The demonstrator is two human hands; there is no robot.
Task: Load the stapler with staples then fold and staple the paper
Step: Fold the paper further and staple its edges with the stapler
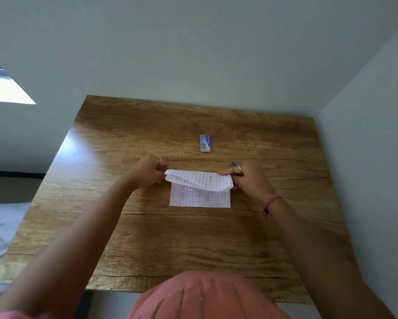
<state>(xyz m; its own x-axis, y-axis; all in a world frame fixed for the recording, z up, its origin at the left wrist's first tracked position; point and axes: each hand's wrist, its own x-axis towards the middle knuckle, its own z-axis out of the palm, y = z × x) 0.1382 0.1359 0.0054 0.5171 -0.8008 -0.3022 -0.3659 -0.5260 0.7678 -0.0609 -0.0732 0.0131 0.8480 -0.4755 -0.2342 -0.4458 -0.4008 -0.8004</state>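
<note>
A lined sheet of paper point(200, 189) with handwriting lies on the wooden table point(170, 238), its far half curled over toward me. My left hand point(148, 171) pinches the paper's far left corner. My right hand point(248, 178) pinches the far right corner. A small white and blue staple box point(205, 143) lies flat beyond the paper. A purple object point(234, 163), perhaps the stapler, peeks out behind my right hand; most of it is hidden.
Pale walls stand close behind the table and along its right side. A grey bed point(0, 226) lies to the left, below the table's edge. My pink clothing point(202, 298) fills the bottom centre.
</note>
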